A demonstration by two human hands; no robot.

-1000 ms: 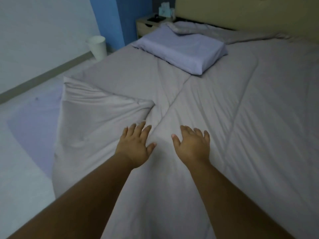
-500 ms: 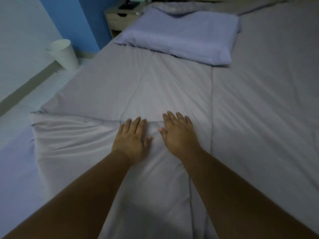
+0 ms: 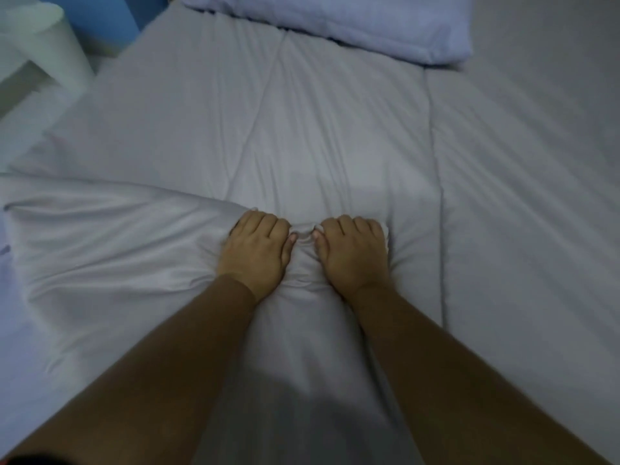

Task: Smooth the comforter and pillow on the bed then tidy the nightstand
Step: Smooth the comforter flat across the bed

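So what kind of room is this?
Most likely a bedroom. A big grey comforter lies spread out, a pale pillow lies at its far end, and a white bin stands off to one side. The left hand and right hand grip the comforter.

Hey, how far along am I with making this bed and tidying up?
Early on. Done: the comforter near the pillow lies fairly flat. In hand: left hand and right hand both grip the comforter's folded-over edge. Left: spreading that fold flat, smoothing the pillow, and the nightstand, which is out of view.
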